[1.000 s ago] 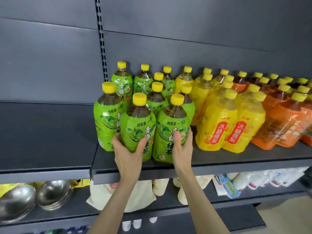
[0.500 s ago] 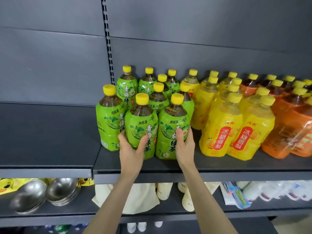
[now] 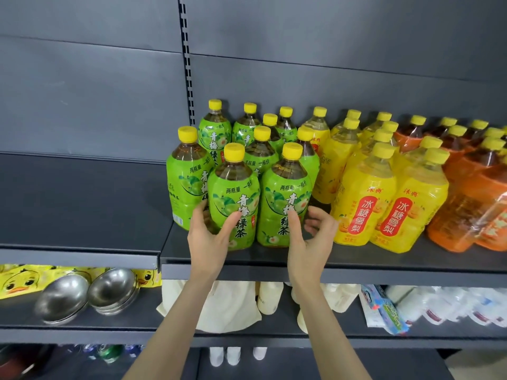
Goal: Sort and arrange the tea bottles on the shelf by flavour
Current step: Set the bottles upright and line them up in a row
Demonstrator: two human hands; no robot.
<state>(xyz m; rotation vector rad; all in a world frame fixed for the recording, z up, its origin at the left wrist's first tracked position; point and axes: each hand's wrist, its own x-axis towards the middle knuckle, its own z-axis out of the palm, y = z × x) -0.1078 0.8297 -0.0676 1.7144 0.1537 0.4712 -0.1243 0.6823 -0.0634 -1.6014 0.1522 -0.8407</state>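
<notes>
Several green tea bottles (image 3: 258, 157) with yellow caps stand bunched at the left end of the dark shelf (image 3: 384, 260). My left hand (image 3: 208, 242) grips the front-left green bottle (image 3: 236, 193), thumb on its label and fingers round its left side. My right hand (image 3: 310, 242) rests its thumb on the front-right green bottle (image 3: 282, 187); its fingers are loosely curled in the gap beside the bottle. Right of that gap stand several yellow pear-drink bottles (image 3: 365, 204), then orange bottles (image 3: 472, 204) in plastic wrap.
A second dark shelf board (image 3: 82, 215) adjoins on the left, a little lower. On the shelf below are steel bowls (image 3: 82, 294), yellow duck packs (image 3: 19, 281), a cream bag (image 3: 227, 305) and white packets (image 3: 444, 305). A slotted upright (image 3: 188, 64) runs up the back panel.
My right hand's fingers have come off the side of the front-right green bottle and spread. My left hand keeps its grip. The view has shifted slightly, so the bottles sit further right.
</notes>
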